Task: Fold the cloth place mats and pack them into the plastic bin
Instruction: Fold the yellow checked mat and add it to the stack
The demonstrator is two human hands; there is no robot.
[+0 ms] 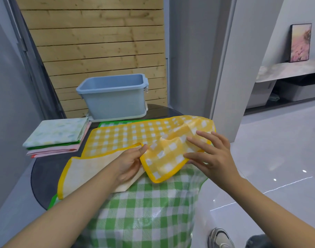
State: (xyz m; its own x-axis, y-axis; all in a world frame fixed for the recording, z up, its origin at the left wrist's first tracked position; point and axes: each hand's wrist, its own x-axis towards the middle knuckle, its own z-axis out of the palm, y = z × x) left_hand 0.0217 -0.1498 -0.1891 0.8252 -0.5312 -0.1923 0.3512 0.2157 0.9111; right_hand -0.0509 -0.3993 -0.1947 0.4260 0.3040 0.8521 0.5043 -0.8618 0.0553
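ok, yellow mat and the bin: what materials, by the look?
Yellow checked mat: likely coated or laminated cloth; the checked face is glossy, the turned-up underside plain matt beige, and it creases softly. Blue bin: moulded plastic, smooth satin finish, rolled rim.

You stand in a home: glossy tile floor, a framed picture on a marble shelf at two o'clock, slatted wood panel at twelve.

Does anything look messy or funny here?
Yes. The yellow mat is crumpled at its right end, between the left hand and right hand. The green mat under it droops off the table edge.
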